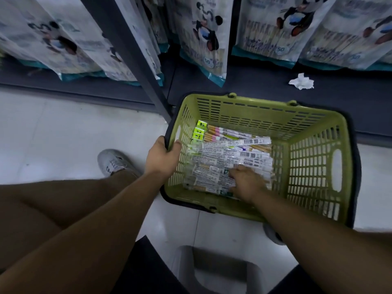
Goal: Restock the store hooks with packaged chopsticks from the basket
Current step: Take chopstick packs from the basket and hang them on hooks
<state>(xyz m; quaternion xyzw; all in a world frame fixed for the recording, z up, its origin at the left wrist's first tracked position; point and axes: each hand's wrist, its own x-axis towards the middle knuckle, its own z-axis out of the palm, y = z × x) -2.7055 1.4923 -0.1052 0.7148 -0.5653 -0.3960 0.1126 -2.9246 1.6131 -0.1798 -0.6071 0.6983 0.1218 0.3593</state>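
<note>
A green plastic basket sits on the pale floor in front of a dark shelf unit. Several clear packs of chopsticks lie across its bottom, some with yellow-green header cards at the left. My left hand grips the basket's left rim, thumb outside and fingers curled over the edge. My right hand is down inside the basket on the nearest packs, its fingers curled around them. No store hooks are visible.
Large white printed bags hang or stand along the dark shelf base. A crumpled white tissue lies on that base. A dark upright post stands left of the basket. My shoe and a grey stool are near.
</note>
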